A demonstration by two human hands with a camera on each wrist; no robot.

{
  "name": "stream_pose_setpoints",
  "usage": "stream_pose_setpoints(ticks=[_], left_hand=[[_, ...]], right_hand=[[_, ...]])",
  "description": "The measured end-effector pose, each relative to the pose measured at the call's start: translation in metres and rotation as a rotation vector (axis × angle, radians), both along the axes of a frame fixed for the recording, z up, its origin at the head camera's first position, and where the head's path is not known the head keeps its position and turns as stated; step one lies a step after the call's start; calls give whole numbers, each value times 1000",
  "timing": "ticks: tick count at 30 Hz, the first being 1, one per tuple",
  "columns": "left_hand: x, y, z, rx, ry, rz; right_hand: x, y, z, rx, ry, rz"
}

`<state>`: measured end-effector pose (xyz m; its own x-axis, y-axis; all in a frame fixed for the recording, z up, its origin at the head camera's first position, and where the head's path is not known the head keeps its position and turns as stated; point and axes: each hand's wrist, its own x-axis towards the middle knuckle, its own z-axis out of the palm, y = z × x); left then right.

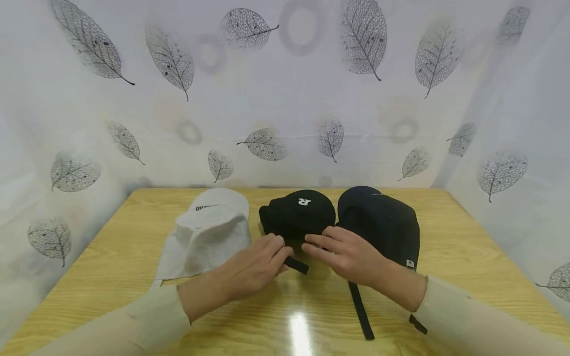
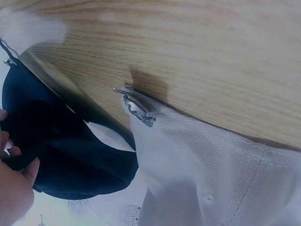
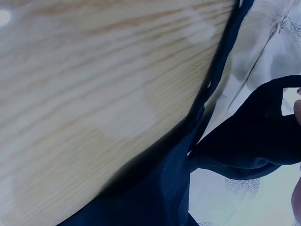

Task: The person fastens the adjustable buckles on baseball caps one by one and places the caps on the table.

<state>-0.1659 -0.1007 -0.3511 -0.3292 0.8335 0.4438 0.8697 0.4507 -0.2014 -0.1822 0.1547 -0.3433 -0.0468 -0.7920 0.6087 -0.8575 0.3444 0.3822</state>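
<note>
Between the other two caps, a black cap (image 1: 296,212) with a white R lies crown up, its back edge toward me. My left hand (image 1: 256,262) pinches its black strap (image 1: 297,265), whose free end pokes out past the fingers. From the other side, my right hand (image 1: 349,252) grips the back edge of this cap with its fingers, its thumb hidden in the head view. In the left wrist view, the left fingers (image 2: 10,149) hold dark cloth at the cap's opening. Only the fingertips (image 3: 297,110) of the right hand show at the right wrist view's edge.
A light grey cap (image 1: 211,237) with dark lettering lies left, with a metal buckle (image 2: 138,106) at its back. Right, partly under my right hand, lies a navy cap (image 1: 392,225); a dark strap (image 1: 361,311) trails forward. The wooden table (image 1: 463,237) meets a leaf-print curtain (image 1: 285,99).
</note>
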Motion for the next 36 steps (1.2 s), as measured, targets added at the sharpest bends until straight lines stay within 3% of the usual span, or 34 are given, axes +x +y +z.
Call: stream_pose_setpoints(ticks=[8,11,15,22,24,27,32,36], left_hand=[[-4,1,2,-31,261,57],[-5,2,2,-29,303,71],[-5,1,2,-14,301,74],[-6,-2,2,-22,285,68],[-6,-3,2,-27,289,68],[-6,-4,3,-32,298,68],[-7,-6,4,-24,314,70],[-6,-6,3,-10,324,72]], right_hand=[[1,-1,-1,3,-10,-3],[1,-2,-1,-24,-41,5],[2,-2,-2,-31,-109,-9],[7,-2,-1,-43,-381,-97],[9,-3,1,-39,-422,-123],[11,-5,4,-31,-443,-146],[12,-9,10,-64,-448,-114],[14,-10,13,-63,-372,-111]])
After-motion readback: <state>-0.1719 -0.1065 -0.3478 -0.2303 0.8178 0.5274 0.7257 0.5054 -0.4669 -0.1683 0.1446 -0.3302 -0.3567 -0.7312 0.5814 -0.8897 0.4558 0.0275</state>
